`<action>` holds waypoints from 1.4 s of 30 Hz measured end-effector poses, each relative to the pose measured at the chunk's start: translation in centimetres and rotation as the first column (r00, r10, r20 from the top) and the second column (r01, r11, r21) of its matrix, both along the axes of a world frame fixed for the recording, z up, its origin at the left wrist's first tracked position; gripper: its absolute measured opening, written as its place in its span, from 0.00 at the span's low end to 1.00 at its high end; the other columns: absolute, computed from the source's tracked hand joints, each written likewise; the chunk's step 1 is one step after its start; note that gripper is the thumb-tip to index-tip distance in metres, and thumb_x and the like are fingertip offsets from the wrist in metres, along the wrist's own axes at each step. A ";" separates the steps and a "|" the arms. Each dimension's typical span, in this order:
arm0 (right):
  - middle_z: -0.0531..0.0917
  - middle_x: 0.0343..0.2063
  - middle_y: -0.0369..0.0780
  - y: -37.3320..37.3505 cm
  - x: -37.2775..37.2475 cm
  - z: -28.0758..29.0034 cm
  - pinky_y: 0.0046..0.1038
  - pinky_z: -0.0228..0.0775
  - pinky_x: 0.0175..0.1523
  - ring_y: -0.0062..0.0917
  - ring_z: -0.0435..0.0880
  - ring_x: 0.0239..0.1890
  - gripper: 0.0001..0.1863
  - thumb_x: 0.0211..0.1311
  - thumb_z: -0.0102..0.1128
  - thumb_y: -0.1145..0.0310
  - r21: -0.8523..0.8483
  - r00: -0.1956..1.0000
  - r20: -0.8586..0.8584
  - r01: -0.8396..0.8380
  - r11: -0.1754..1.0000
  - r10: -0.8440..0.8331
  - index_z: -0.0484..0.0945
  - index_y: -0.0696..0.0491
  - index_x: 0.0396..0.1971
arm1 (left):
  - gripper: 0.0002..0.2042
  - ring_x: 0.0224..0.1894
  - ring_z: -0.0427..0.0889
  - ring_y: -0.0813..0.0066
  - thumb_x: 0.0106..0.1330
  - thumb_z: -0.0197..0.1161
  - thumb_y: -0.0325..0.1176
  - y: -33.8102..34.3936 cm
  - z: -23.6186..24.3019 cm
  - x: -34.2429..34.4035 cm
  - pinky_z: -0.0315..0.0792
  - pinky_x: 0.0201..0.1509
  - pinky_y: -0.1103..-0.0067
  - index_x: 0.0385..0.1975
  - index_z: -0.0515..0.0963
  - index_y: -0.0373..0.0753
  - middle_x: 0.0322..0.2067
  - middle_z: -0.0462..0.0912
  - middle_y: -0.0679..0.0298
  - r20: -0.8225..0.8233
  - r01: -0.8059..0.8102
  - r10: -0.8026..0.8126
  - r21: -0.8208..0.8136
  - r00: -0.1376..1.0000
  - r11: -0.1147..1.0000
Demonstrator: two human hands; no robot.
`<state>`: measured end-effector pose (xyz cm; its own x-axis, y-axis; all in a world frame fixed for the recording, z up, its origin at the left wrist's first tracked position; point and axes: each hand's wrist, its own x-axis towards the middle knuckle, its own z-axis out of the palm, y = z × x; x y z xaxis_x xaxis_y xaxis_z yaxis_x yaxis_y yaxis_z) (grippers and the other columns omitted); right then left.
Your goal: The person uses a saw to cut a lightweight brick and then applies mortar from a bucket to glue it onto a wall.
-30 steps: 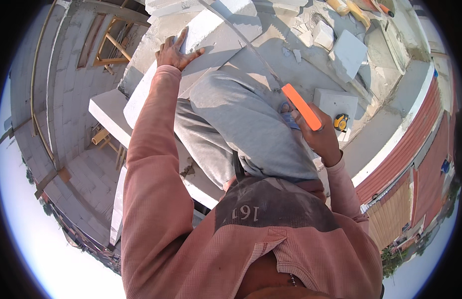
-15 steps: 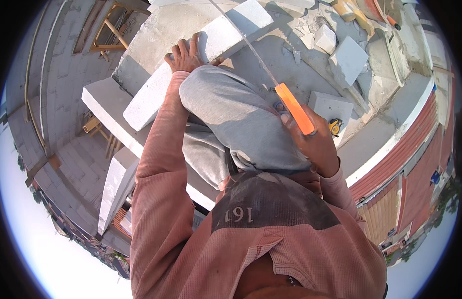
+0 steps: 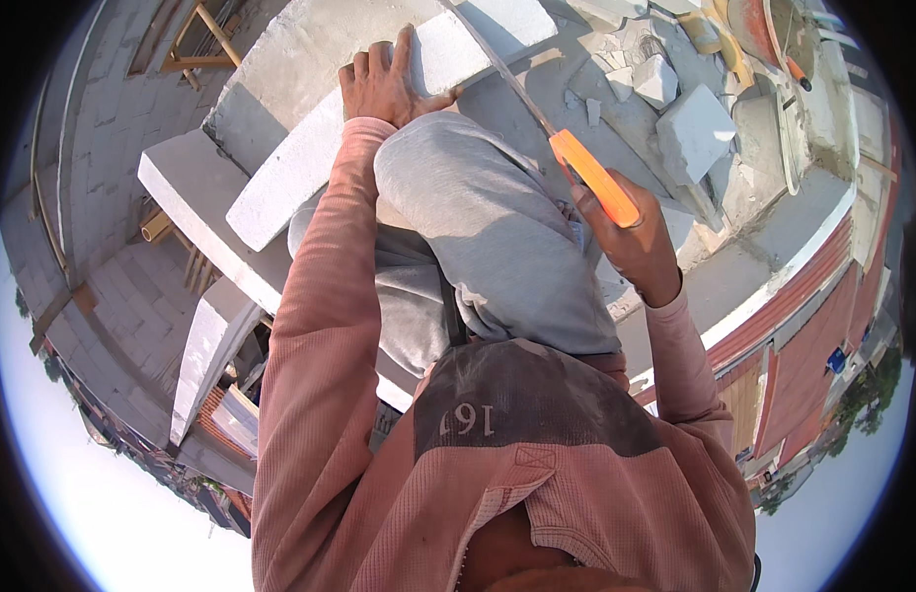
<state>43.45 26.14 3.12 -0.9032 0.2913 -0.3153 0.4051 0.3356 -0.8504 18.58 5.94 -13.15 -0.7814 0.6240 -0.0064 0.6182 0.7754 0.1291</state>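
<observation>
A long pale lightweight concrete block [image 3: 290, 178] lies slantwise in front of me, beside my bent knee in grey trousers. My left hand [image 3: 384, 84] rests flat on top of it, fingers stretched and thumb spread. My right hand [image 3: 638, 237] is wrapped round the orange handle of a handsaw [image 3: 598, 180]. The saw's thin blade runs up and left across the block's far part, to the right of my left hand. Whether its teeth are in a cut is too small to tell.
Broken block pieces [image 3: 695, 133] and rubble lie at the far right on a grey concrete surface. Another pale block [image 3: 196, 183] sits under the long one at left. Beyond the left edge, a grey block wall [image 3: 132, 296] drops away. Red corrugated roofing [image 3: 774, 306] is at right.
My right hand has pushed the saw forward, away from me. My left hand stays on the block, its fingers shifted slightly. The yellow tape measure seen before is now hidden near my right hand.
</observation>
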 end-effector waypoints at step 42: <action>0.78 0.27 0.51 0.5 4.4 -6.0 0.36 0.71 0.33 0.48 0.83 0.28 0.06 0.63 0.61 0.72 -0.022 0.990 -0.016 0.138 0.990 -0.138 0.77 0.58 0.36 | 0.57 0.61 0.67 0.54 0.45 0.73 0.72 0.9 2.4 0.0 0.55 0.69 0.56 0.73 0.60 0.44 0.56 0.71 0.53 0.123 -0.090 0.097 -0.058 0.988 0.994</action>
<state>47.90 26.60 -2.91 -0.8604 0.4068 -0.3068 0.4309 0.2596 -0.8642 18.61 6.87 -10.73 -0.8273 0.5445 -0.1385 0.5242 0.8367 0.1585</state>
